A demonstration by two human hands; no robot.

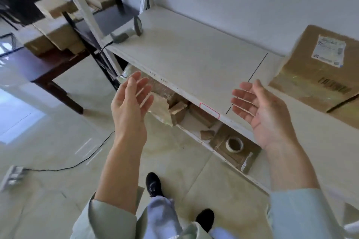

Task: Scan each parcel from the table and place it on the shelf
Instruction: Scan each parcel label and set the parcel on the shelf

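Both hands, the left hand (130, 101) and the right hand (260, 108), hover palms-inward with fingers spread and hold nothing, in front of the white metal shelf (194, 58). One brown cardboard parcel with a white label (314, 72) already sits at the shelf's right end. More brown cardboard parcels (58, 33) wait on the dark wooden worktop (48, 72) to the left. The grey handheld barcode scanner (128, 31) lies on the shelf's left corner. Judged from this, one placement is done; next comes fetching another parcel and the scanner.

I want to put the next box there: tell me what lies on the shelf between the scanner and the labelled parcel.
Nothing: in the head view the shelf board is bare between the scanner at its left end and the labelled parcel at the right.
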